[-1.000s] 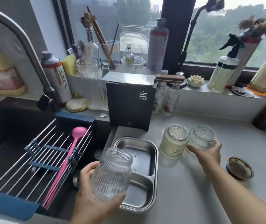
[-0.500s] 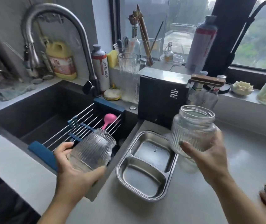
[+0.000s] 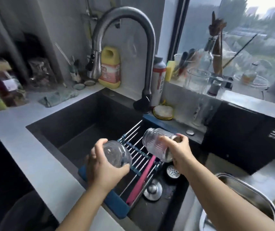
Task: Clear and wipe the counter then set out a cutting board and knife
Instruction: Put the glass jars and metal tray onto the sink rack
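Two jars over the sink, counter clearing barely begun

Two ribbed glass jars hang above a dark sink (image 3: 76,124) as a person works at clearing a kitchen counter. At far left, bottles and a crumpled green cloth (image 3: 58,97) sit on the pale counter (image 3: 16,130), which shows no sign of wiping. Moving right, the left hand (image 3: 103,167) is wrapped around one jar (image 3: 116,154), tipped on its side above a roll-up drying rack (image 3: 138,155) that spans the basin. A pink utensil (image 3: 141,179) lies along the rack's bars. Just beside it, the right hand (image 3: 178,154) clasps the second jar (image 3: 156,144), also tilted, its mouth angled up and to the left; the two jars are near each other but apart. A curved faucet (image 3: 125,30) arches behind. At lower right, a steel tray (image 3: 250,194) waits on the counter. Judging by the scene, only the clearing stage is under way: the tray and other clutter remain, wiping is not yet started, and neither cutting board nor knife is in view.
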Available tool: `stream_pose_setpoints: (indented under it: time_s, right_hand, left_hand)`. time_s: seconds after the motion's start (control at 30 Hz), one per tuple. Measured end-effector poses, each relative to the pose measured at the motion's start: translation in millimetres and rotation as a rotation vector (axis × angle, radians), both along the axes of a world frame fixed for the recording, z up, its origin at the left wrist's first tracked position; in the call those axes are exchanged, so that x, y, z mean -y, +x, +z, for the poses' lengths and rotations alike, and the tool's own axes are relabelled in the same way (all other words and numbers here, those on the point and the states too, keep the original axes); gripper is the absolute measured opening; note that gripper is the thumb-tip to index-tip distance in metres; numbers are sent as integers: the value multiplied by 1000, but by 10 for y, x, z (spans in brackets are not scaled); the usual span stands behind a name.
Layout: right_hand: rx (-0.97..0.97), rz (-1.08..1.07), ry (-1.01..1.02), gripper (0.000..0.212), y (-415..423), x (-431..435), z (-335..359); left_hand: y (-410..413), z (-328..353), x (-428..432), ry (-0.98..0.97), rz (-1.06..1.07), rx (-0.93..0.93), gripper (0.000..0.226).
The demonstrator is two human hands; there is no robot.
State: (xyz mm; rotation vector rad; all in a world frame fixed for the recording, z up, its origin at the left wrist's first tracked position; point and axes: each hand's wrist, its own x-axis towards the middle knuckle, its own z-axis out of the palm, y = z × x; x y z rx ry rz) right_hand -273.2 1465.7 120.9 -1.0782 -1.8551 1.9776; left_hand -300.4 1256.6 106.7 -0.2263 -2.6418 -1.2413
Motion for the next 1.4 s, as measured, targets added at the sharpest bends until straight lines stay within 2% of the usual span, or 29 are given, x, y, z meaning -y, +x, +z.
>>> stream_pose_setpoints:
  time_s: [0.1, 0.3, 0.53, 0.67, 0.83, 0.9, 1.0, 1.1, 1.2, 1.27, 1.4]
  right_hand:
    - [162, 26, 334, 87, -387, 35, -88]
    - [344, 194, 781, 87, -1037, 46, -260]
    - [321, 325, 993, 91, -1434, -129, -436]
    - [211, 410, 1100, 80, -1526, -242, -517]
    - [89, 580, 1122, 63, -1461, -342, -617]
    - [88, 705, 1137, 69, -1404, -396, -630]
    - [229, 788, 1143, 84, -1300, -416, -581]
    - [216, 615, 1061, 81, -1078, -383, -401]
    - [141, 440, 986, 61, -583, -429, -173]
    - [129, 313, 902, 45, -109, -486, -77]
    - [69, -2, 703, 23, 944, -605, -17]
  left_hand:
    - [-274, -112, -131, -38, -60, 26, 89]
    - [-607, -439, -383, -69, -109, 75, 91]
    - [-877, -576, -707, -17, -176, 74, 88]
    - [-920, -667, -839, -21, -188, 110, 87]
    - [-914, -786, -841, -13, -230, 135, 83]
    - [-893, -828, -809, -6, -238, 164, 82]
    - [-841, -807, -817, -56, -256, 211, 86]
    - [-735, -627, -819, -87, -227, 163, 92]
    - [-509, -393, -849, -31, -238, 36, 83]
    - [-233, -275, -931, 2, -313, -21, 78]
    - [480, -109, -1179, 66, -556, -4, 71]
